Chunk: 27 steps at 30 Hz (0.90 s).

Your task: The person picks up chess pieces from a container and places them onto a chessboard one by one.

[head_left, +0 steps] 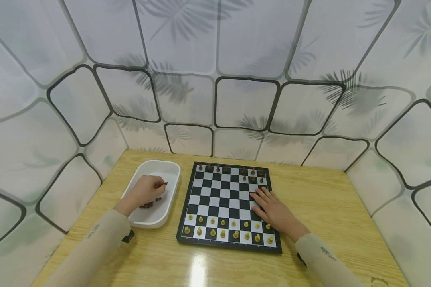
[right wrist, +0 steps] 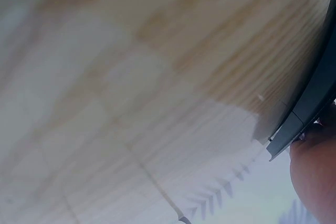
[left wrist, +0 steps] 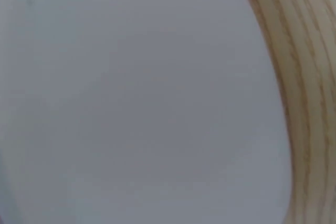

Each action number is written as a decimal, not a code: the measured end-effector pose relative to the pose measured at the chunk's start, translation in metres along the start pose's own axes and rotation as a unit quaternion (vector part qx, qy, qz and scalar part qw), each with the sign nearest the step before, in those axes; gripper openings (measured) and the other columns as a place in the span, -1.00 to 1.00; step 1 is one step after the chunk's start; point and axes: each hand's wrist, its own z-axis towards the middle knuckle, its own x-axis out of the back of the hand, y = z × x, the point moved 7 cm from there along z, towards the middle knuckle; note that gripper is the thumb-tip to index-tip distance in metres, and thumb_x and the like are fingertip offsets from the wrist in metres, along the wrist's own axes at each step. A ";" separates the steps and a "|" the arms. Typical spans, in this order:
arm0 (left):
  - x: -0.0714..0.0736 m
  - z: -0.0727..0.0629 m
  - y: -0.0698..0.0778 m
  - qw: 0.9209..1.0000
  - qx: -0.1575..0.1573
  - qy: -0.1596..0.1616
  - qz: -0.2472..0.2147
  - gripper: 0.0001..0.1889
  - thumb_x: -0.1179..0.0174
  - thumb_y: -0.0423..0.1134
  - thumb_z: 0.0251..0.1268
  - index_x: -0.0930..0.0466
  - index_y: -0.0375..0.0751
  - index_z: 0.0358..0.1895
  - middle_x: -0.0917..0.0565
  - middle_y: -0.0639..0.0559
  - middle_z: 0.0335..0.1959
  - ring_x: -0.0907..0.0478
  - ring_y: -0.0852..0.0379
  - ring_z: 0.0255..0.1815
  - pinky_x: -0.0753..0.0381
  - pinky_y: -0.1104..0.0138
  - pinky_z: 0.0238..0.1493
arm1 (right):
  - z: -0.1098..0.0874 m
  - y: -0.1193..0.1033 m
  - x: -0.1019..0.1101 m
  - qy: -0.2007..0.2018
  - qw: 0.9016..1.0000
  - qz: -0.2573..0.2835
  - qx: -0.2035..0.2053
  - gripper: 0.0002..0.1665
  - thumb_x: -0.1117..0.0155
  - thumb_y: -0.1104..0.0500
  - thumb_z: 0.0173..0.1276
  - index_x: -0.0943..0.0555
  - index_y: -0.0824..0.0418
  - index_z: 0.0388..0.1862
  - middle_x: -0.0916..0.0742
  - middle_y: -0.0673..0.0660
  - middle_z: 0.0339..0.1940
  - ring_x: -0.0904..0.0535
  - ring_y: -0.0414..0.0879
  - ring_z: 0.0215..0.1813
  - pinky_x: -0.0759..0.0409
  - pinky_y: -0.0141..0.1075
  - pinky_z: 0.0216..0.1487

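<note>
Over the white plastic tray (head_left: 174, 179), my left hand (head_left: 147, 190) pinches a small dark red chess piece (head_left: 165, 183) at its fingertips. More dark red chess pieces (head_left: 147, 205) lie loose on the tray floor below. The tray's wall fills most of the left wrist view, which does not show the hand. My right hand (head_left: 274, 211) rests with fingers spread on the right side of the chessboard (head_left: 215, 192). In the right wrist view, part of that hand (right wrist: 317, 174) touches the board's dark edge.
Two rows of gold chess pieces (head_left: 223, 234) stand along the board's near side. Dark red pieces (head_left: 226, 169) stand at the far side, with gaps among them. The wooden table (head_left: 319, 207) meets a patterned curtain (head_left: 244, 103) behind and at both sides.
</note>
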 end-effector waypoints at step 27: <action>0.035 0.023 0.051 0.990 -0.060 0.114 -0.052 -0.87 -0.36 -0.28 0.40 -0.83 -0.25 -0.14 -0.83 -0.04 -0.34 -0.67 0.12 -0.36 -0.61 0.29 -0.32 | 0.001 0.000 0.000 -0.003 1.000 -0.004 -0.002 -0.26 0.00 -0.19 0.70 -0.34 0.19 0.65 -0.35 0.32 0.67 -0.15 0.33 0.71 -0.14 0.27 0.65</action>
